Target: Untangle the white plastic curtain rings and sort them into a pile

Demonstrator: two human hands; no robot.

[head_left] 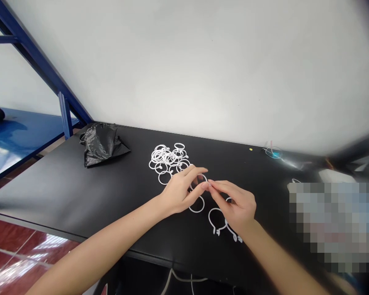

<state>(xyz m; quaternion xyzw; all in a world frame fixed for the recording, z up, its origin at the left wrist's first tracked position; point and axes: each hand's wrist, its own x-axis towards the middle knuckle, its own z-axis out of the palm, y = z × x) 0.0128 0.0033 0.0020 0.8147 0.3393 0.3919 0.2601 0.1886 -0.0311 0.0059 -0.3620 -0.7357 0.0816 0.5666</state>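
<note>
A white ring (204,177) is held up between the 2 hands, above a black table (123,205). The left hand (182,190) grasps it, the loop showing in the gap between the thumb below and the fingers above, with part of its outline hidden behind them. The right hand (238,203) pinches the ring's right side between thumb and index finger, those tips meeting right beside the left thumb's tip; the exact piece under them is covered, so I cannot tell whether the ring's ends are joined. A pile of white rings (163,157) lies just beyond the left hand, and 1 loose ring (203,203) lies below its thumb. Near the right hand, partly covered by it, are opened rings (209,217) with tabbed ends toward the person. A black plastic bag (101,143) sits farther left.
</note>
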